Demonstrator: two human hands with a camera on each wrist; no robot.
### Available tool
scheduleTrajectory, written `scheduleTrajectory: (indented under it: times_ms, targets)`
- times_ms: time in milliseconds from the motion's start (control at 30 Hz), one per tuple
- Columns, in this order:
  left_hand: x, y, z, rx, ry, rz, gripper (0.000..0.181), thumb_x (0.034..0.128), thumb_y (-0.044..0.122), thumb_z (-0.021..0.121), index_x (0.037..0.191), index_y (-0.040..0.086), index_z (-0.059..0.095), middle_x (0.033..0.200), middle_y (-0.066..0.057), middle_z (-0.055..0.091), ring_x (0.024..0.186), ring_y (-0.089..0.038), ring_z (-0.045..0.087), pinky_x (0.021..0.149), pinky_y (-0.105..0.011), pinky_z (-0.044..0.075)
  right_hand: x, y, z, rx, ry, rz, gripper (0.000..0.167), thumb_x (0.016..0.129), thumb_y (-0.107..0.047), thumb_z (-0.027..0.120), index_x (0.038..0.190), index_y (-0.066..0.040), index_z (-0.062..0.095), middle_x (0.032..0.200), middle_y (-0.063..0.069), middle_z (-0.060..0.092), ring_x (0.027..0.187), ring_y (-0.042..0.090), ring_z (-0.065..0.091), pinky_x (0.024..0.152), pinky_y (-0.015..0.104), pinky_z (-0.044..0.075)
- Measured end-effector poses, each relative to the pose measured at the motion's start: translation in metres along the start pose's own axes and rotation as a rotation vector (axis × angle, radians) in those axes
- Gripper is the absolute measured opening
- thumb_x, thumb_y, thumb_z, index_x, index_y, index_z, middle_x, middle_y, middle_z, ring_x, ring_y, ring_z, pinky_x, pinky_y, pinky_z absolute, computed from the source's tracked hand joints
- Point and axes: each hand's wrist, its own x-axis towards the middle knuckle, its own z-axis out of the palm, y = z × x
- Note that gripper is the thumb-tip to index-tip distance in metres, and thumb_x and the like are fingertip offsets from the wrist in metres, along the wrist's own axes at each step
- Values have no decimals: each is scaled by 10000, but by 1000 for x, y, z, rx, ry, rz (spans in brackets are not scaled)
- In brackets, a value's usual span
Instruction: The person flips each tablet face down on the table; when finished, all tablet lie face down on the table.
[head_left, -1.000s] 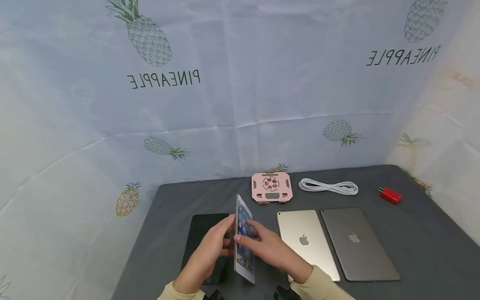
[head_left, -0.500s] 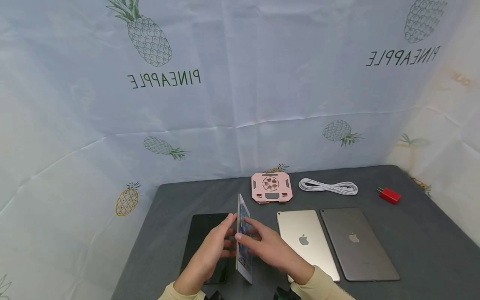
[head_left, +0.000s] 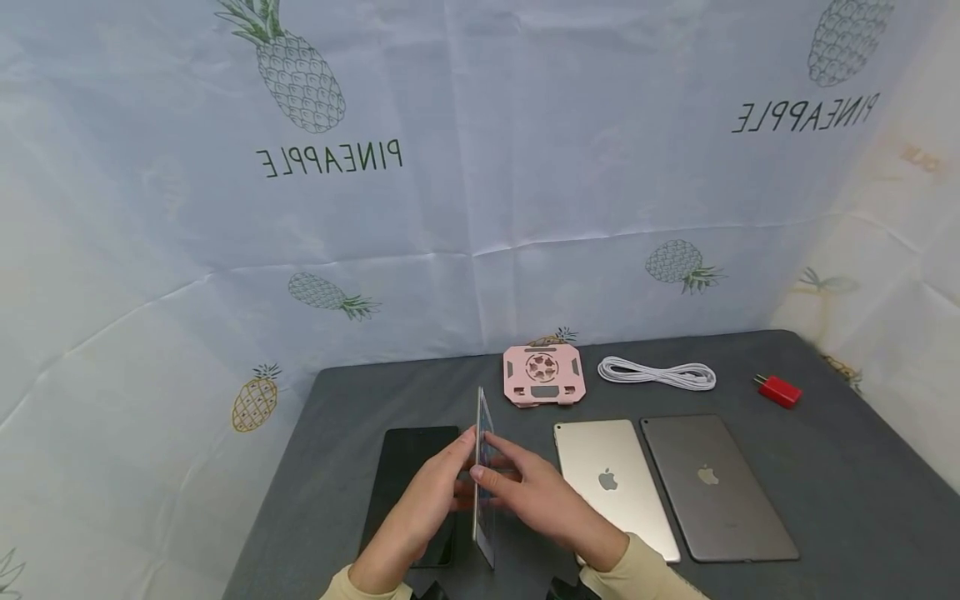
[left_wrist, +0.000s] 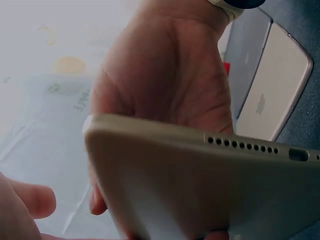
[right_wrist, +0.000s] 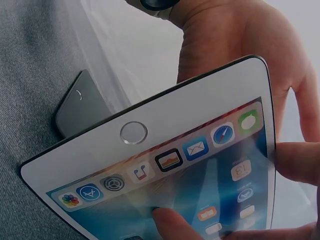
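Fingers [right_wrist: 172, 226] of the right hand [head_left: 536, 496] hold a tablet [right_wrist: 155, 165] upright, the left hand's [head_left: 427, 492], apparently extended, touching its back.

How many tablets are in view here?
4: a white-fronted tablet between left hand and right hand; a black tablet on the left, partly hidden; a gold tablet and a gray tablet side by side on the right.

Pale yellow sleeves [head_left: 639, 572], black wristwear [head_left: 567, 590]

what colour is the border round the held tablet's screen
White; the border shows best in the right wrist view.
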Motion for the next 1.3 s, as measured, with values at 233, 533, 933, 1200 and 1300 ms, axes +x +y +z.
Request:
scheduleTrajectory:
  times_ms: [233, 533, 933, 1200, 1300]
  targets:
    - [-1, -2, 2, 38, 18, -33, 814, 1126, 662, 317, 1721, 108, 279, 1729, -310, 295, 1210, -359, 715, 1043, -598, 587, 0, 0, 0, 26, 16, 20, 735, 1098, -385, 632, 1687, -54, 344, 1497, 244, 608, 1345, 358, 662, 988, 491, 641]
    - [14, -13, 4, 67, 9, -104, 860, 1095, 721, 323, 1658, 79, 425, 1529, -273, 567, 1189, -366, 720, 1028, -592, 590, -5, -6, -7, 15, 55, 11, 709, 1082, -289, 644, 1662, 10, 363, 1509, 299, 595, 1370, 425, 644, 957, 478, 654]
    - [27, -29, 2, 46, -14, -168, 859, 1103, 715, 305, 1648, 64, 433, 1523, -374, 518, 1264, -495, 661, 1034, -629, 572, -12, -7, -18, 21, 67, -14, 679, 1086, -213, 599, 1661, 38, 338, 1551, 337, 547, 1366, 432, 643, 947, 481, 654]
    - [30, -31, 1, 33, 0, -186, 843, 1106, 704, 322, 1631, 59, 457, 1525, -393, 501, 1269, -518, 644, 1024, -633, 576, -18, 1, -31, 30, 115, -14, 667, 1059, -157, 583, 1648, 55, 352, 1566, 332, 543, 1357, 415, 650, 912, 477, 658]
    - [31, -31, 0, 30, 12, -186, 850, 1101, 710, 330, 1627, 56, 462, 1523, -395, 500, 1257, -514, 651, 1019, -636, 578, -20, 3, -35, 64, 119, -25, 676, 1048, -140, 580, 1644, 74, 341, 1592, 338, 512, 1375, 414, 640, 913, 462, 656]
